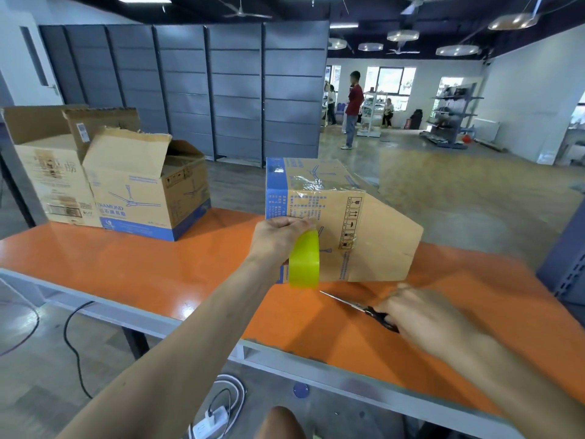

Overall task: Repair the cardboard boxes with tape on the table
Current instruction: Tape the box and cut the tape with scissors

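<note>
A cardboard box with blue print and clear tape across its top edge stands on the orange table, one flap sticking out to the right. My left hand grips a yellow-green roll of tape against the box's front face. Black-handled scissors lie on the table in front of the box. My right hand covers their handles, fingers curled on them; the blades point left.
Two open cardboard boxes with torn flaps stand at the table's far left. Grey partition panels rise behind. People stand far off at the back. Cables and a power strip lie on the floor below the table's near edge.
</note>
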